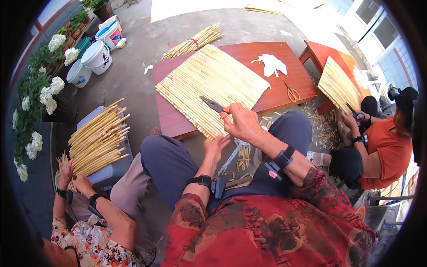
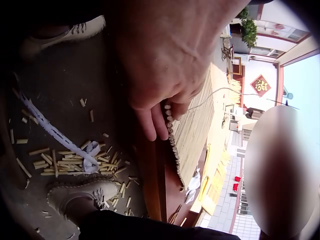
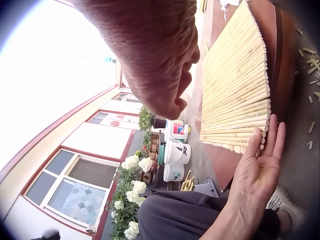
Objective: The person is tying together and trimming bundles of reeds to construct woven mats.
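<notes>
A mat of pale reed stalks (image 1: 213, 84) lies on a reddish-brown low table (image 1: 275, 55), its near corner reaching past the table's front edge. At that corner, my left hand (image 1: 214, 147) pinches the mat, thumb on top and fingers at the underside. The left wrist view shows the cut stalk ends beside those fingers and a thin wire (image 2: 220, 90) curving away from the mat. My right hand (image 1: 243, 123) grips red-handled pliers (image 1: 212, 104), their dark nose over the mat and pointing left. In the right wrist view the pliers are hidden behind the hand.
Scissors (image 1: 292, 92) and torn white paper (image 1: 270, 65) lie on the table, with a tied reed bundle (image 1: 195, 41) behind it. Cut pieces litter the floor. On the left, a person handles loose stalks (image 1: 98, 142); another works a second mat (image 1: 340, 84) on the right.
</notes>
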A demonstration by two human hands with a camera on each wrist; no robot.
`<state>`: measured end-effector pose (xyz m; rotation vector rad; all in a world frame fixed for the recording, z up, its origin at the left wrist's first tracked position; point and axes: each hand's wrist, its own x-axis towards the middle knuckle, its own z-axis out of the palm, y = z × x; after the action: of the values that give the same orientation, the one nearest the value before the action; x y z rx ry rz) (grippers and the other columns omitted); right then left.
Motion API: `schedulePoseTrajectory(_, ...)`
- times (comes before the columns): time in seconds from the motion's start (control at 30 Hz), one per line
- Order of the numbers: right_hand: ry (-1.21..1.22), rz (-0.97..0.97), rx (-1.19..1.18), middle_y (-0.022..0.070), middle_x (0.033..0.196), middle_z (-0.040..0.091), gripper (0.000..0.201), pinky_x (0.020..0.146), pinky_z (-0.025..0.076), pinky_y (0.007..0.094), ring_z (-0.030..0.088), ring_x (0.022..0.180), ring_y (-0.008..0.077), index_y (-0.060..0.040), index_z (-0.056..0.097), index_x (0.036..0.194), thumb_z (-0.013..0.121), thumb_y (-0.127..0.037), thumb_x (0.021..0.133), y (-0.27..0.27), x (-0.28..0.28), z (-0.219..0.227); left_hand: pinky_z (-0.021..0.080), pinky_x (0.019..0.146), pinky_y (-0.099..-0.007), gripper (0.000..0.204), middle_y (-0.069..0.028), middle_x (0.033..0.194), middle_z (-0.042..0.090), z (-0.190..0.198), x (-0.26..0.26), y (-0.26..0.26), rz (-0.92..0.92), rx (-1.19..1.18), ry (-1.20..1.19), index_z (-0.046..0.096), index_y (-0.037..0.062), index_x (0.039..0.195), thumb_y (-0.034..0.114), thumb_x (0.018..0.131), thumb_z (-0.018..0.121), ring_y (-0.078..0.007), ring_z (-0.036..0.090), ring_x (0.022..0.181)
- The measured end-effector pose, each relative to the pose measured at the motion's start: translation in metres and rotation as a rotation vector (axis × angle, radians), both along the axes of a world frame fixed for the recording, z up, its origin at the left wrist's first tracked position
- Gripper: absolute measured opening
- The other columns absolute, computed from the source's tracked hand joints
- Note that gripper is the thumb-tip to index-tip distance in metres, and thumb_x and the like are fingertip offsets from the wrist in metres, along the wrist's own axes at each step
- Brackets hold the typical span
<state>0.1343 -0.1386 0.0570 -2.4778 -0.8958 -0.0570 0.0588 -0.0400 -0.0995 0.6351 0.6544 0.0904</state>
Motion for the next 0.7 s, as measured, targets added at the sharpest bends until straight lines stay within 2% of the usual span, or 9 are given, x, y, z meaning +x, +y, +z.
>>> schedulePoseTrajectory(0.03,-0.012,-0.010,-0.006,0.0163,0.081,0.055,0.030,0.062,0.045,0.0382,0.057,0.071,0.0316,-0.0019,0.050,0.086,0.060,-0.022,0.066,-0.010,0.003,0.005,0.052,0.068,-0.0415,0.034,-0.0175,0.102,0.053,-0.001,0.000,0.001,-0.010,-0.006,-0.012,0.042,-0.0063,0.111,0.002,0.080,0.054,-0.0355,0.058,0.089)
schedulePoseTrajectory(0.1,0.237,-0.043,-0.072,0.0178,0.082,0.057,0.034,0.068,0.045,0.0390,0.057,0.077,0.0328,-0.0003,0.052,0.088,0.060,-0.025,0.066,-0.022,0.005,0.011,0.050,0.075,-0.0464,0.033,-0.0157,0.105,0.051,-0.005,-0.003,0.010,-0.067,0.021,0.064,0.043,-0.0023,0.110,0.005,0.081,0.054,-0.0366,0.054,0.094)
schedulePoseTrajectory(0.17,0.302,-0.084,-0.117,0.0181,0.081,0.059,0.036,0.071,0.044,0.0387,0.057,0.079,0.0333,-0.0001,0.053,0.089,0.059,-0.026,0.064,-0.029,0.006,0.014,0.051,0.073,-0.0449,0.035,-0.0150,0.102,0.051,-0.015,-0.005,0.015,-0.088,0.029,0.110,0.042,-0.0027,0.111,0.008,0.080,0.055,-0.0364,0.053,0.096)
schedulePoseTrajectory(0.27,0.403,-0.077,-0.039,0.0186,0.085,0.060,0.038,0.072,0.044,0.0370,0.057,0.083,0.0315,0.0000,0.054,0.088,0.059,-0.027,0.063,-0.043,0.008,0.001,0.051,0.066,-0.0421,0.039,-0.0141,0.101,0.051,-0.015,-0.008,0.021,-0.010,0.162,0.295,0.041,-0.0019,0.112,0.009,0.078,0.056,-0.0338,0.055,0.089)
schedulePoseTrajectory(0.37,0.467,-0.096,-0.063,0.0184,0.084,0.060,0.039,0.072,0.044,0.0368,0.058,0.082,0.0312,0.0003,0.054,0.088,0.060,-0.028,0.062,-0.049,0.006,0.004,0.047,0.067,-0.0359,0.039,-0.0143,0.101,0.049,0.006,-0.012,0.026,0.123,0.388,0.444,0.044,-0.0022,0.109,0.010,0.074,0.056,-0.0249,0.055,0.081)
schedulePoseTrajectory(0.43,0.462,-0.107,-0.015,0.0187,0.084,0.060,0.040,0.072,0.044,0.0366,0.058,0.082,0.0309,0.0005,0.054,0.087,0.060,-0.029,0.061,-0.055,0.012,-0.017,0.043,0.074,-0.0327,0.036,-0.0132,0.104,0.046,0.016,-0.015,0.026,0.109,1.056,0.472,0.048,-0.0008,0.105,0.008,0.071,0.055,-0.0221,0.050,0.086)
schedulePoseTrajectory(0.47,0.481,-0.079,-0.021,0.0190,0.084,0.060,0.040,0.072,0.044,0.0365,0.058,0.082,0.0311,0.0010,0.054,0.086,0.060,-0.029,0.061,-0.057,0.014,-0.025,0.038,0.082,-0.0316,0.034,-0.0132,0.108,0.043,0.014,-0.015,0.030,0.081,1.120,0.457,0.050,0.0007,0.102,0.009,0.070,0.056,-0.0228,0.047,0.093)
schedulePoseTrajectory(0.57,0.544,-0.050,-0.056,0.0191,0.083,0.060,0.038,0.071,0.044,0.0357,0.058,0.080,0.0311,0.0037,0.055,0.084,0.059,-0.028,0.063,-0.059,0.012,-0.013,0.039,0.083,-0.0312,0.046,-0.0155,0.116,0.043,0.006,-0.013,0.032,-0.075,1.222,0.220,0.046,-0.0002,0.112,0.009,0.069,0.059,-0.0235,0.048,0.098)
schedulePoseTrajectory(0.7,0.627,0.039,-0.068,0.0166,0.085,0.061,0.038,0.072,0.044,0.0331,0.059,0.082,0.0279,0.0031,0.054,0.088,0.059,-0.025,0.063,-0.055,0.010,-0.007,0.041,0.078,-0.0270,0.048,-0.0156,0.115,0.046,0.057,-0.006,0.023,-0.136,1.164,-0.063,0.043,-0.0026,0.116,0.009,0.072,0.059,-0.0194,0.051,0.094)
